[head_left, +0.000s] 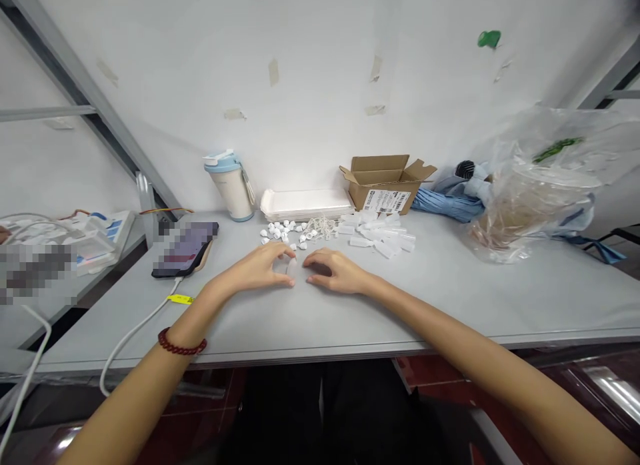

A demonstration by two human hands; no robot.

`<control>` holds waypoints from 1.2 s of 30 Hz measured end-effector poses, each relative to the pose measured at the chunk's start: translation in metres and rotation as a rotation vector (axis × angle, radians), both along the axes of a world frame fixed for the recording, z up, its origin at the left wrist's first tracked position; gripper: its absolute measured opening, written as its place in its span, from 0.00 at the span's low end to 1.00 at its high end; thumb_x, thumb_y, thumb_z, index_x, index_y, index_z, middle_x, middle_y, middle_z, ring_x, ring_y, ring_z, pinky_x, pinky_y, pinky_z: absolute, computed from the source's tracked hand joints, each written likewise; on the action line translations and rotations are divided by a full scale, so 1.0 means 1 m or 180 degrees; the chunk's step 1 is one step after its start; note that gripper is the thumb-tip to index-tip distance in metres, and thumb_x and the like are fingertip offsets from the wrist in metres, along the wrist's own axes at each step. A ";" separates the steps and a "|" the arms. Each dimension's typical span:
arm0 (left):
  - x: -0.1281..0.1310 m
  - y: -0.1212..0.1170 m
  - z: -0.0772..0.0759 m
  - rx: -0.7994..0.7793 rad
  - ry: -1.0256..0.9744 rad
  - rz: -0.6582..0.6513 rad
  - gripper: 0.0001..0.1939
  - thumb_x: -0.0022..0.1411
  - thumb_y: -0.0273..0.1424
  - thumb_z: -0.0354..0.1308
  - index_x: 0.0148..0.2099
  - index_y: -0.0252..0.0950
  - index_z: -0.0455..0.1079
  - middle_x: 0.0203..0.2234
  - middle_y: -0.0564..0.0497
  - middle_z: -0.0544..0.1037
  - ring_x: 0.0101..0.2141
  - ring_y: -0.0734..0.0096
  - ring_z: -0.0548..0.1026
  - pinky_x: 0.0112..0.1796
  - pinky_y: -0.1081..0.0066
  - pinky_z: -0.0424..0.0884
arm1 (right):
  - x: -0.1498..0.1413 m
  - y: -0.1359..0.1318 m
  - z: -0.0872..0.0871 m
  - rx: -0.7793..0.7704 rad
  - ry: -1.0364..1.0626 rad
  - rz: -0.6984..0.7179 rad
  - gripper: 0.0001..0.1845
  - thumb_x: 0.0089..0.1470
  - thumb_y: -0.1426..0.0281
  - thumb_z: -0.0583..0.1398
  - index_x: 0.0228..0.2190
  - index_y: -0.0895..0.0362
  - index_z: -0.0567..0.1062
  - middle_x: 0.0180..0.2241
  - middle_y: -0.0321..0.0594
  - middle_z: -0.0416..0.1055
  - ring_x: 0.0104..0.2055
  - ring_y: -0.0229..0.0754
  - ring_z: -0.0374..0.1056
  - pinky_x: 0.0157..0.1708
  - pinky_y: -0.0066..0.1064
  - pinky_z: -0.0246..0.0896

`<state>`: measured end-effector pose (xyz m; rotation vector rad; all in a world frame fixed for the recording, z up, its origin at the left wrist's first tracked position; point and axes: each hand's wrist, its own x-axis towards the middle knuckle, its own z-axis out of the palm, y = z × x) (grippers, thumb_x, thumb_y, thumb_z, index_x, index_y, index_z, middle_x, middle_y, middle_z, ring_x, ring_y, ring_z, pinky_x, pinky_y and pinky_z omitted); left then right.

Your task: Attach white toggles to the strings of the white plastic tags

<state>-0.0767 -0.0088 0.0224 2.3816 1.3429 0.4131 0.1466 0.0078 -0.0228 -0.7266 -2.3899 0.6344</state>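
Both of my hands rest on the grey table [450,298], meeting at its middle. My left hand [263,268] pinches a small clear plastic piece [291,267] between thumb and fingers. My right hand [334,271] is curled beside it, fingertips almost touching the same piece; what it holds is hidden. Just beyond the hands lie several small white caps [280,231], a tangle of thin white strings [320,226] and a heap of clear plastic tubes [383,237].
A phone [185,249] on a white cable lies at the left. At the back stand a blue-lidded cup [231,185], a white tray [305,203], an open cardboard box [385,181], a folded blue umbrella [445,201] and a clear plastic bag [540,185].
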 end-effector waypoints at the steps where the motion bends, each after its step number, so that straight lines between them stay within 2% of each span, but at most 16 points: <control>1: 0.001 0.001 0.006 0.0008 0.0015 0.0055 0.25 0.46 0.45 0.62 0.46 0.38 0.70 0.42 0.48 0.75 0.41 0.60 0.72 0.42 0.65 0.67 | 0.004 0.004 0.001 0.0039 0.0018 -0.0107 0.11 0.52 0.68 0.59 0.38 0.59 0.74 0.40 0.45 0.74 0.44 0.45 0.68 0.45 0.38 0.61; 4: 0.012 0.009 0.022 0.0115 -0.0015 0.0211 0.17 0.54 0.42 0.56 0.41 0.37 0.72 0.37 0.49 0.78 0.37 0.64 0.73 0.38 0.68 0.68 | 0.026 0.023 0.005 0.0305 0.0075 -0.0762 0.08 0.53 0.73 0.56 0.33 0.59 0.75 0.36 0.44 0.74 0.40 0.43 0.68 0.43 0.36 0.61; 6: 0.024 0.022 0.028 0.0296 -0.0066 0.0252 0.12 0.57 0.36 0.52 0.36 0.36 0.73 0.34 0.50 0.79 0.35 0.67 0.74 0.38 0.70 0.68 | 0.046 0.038 0.008 0.0573 -0.0059 -0.1146 0.09 0.50 0.76 0.55 0.31 0.60 0.75 0.34 0.46 0.74 0.39 0.45 0.68 0.42 0.36 0.61; 8: 0.039 0.038 0.027 0.0406 -0.0005 0.0278 0.11 0.57 0.32 0.50 0.34 0.35 0.74 0.32 0.50 0.79 0.35 0.67 0.74 0.36 0.72 0.68 | 0.065 0.051 0.010 0.0762 -0.0313 -0.1420 0.10 0.46 0.79 0.55 0.30 0.60 0.75 0.32 0.45 0.75 0.40 0.47 0.67 0.42 0.37 0.60; 11: 0.062 0.063 0.016 0.0432 0.0291 0.0249 0.11 0.54 0.26 0.50 0.32 0.35 0.75 0.31 0.50 0.80 0.36 0.66 0.75 0.36 0.73 0.68 | 0.086 0.061 0.016 0.0671 -0.0581 -0.1694 0.12 0.43 0.79 0.55 0.30 0.60 0.75 0.32 0.44 0.75 0.38 0.46 0.67 0.40 0.35 0.59; 15: 0.081 0.078 -0.007 0.0611 0.0449 0.0196 0.15 0.52 0.21 0.48 0.36 0.33 0.76 0.35 0.47 0.80 0.38 0.64 0.75 0.40 0.70 0.70 | 0.096 0.059 0.025 0.0528 -0.0744 -0.1743 0.10 0.43 0.77 0.57 0.30 0.59 0.76 0.32 0.41 0.75 0.35 0.43 0.66 0.38 0.32 0.58; 19: 0.090 0.074 -0.026 0.0929 0.0580 0.0031 0.20 0.53 0.18 0.46 0.42 0.34 0.76 0.38 0.46 0.79 0.44 0.59 0.72 0.44 0.65 0.69 | 0.093 0.053 0.030 0.0460 -0.1066 -0.1562 0.12 0.43 0.77 0.58 0.33 0.58 0.76 0.33 0.39 0.76 0.38 0.44 0.66 0.39 0.32 0.57; 22: 0.093 0.068 -0.033 0.1074 0.0714 0.0054 0.20 0.54 0.18 0.46 0.44 0.33 0.75 0.39 0.43 0.77 0.45 0.56 0.70 0.45 0.62 0.68 | 0.086 0.048 0.029 0.0534 -0.1472 -0.1493 0.14 0.43 0.78 0.59 0.36 0.59 0.76 0.36 0.42 0.75 0.42 0.48 0.64 0.40 0.34 0.57; 26: 0.090 0.065 -0.035 0.1143 0.0661 0.0106 0.18 0.55 0.18 0.46 0.42 0.31 0.75 0.38 0.41 0.76 0.43 0.55 0.70 0.44 0.61 0.69 | 0.078 0.044 0.022 0.0610 -0.1748 -0.1462 0.17 0.42 0.81 0.58 0.37 0.59 0.75 0.38 0.46 0.74 0.44 0.51 0.64 0.40 0.35 0.58; 30: 0.077 0.068 -0.031 0.1213 0.0076 0.0314 0.19 0.55 0.18 0.45 0.43 0.31 0.74 0.41 0.42 0.77 0.44 0.59 0.72 0.48 0.61 0.67 | 0.073 0.047 0.014 0.0721 -0.1229 -0.1510 0.18 0.42 0.81 0.57 0.38 0.59 0.74 0.37 0.47 0.74 0.42 0.48 0.66 0.39 0.35 0.60; 34: 0.067 0.070 -0.023 0.1109 -0.0735 0.0680 0.21 0.55 0.18 0.44 0.47 0.29 0.72 0.45 0.43 0.76 0.45 0.63 0.73 0.49 0.63 0.67 | 0.065 0.047 0.009 0.0704 -0.0067 -0.1463 0.14 0.44 0.76 0.58 0.37 0.58 0.71 0.35 0.42 0.72 0.32 0.40 0.67 0.37 0.34 0.61; 36: 0.067 0.068 -0.019 0.1000 -0.1054 0.0801 0.21 0.55 0.18 0.45 0.48 0.29 0.72 0.45 0.44 0.76 0.44 0.65 0.73 0.48 0.65 0.68 | 0.059 0.044 0.009 0.0486 0.0533 -0.1500 0.13 0.46 0.72 0.58 0.37 0.58 0.69 0.34 0.41 0.71 0.29 0.38 0.66 0.35 0.34 0.62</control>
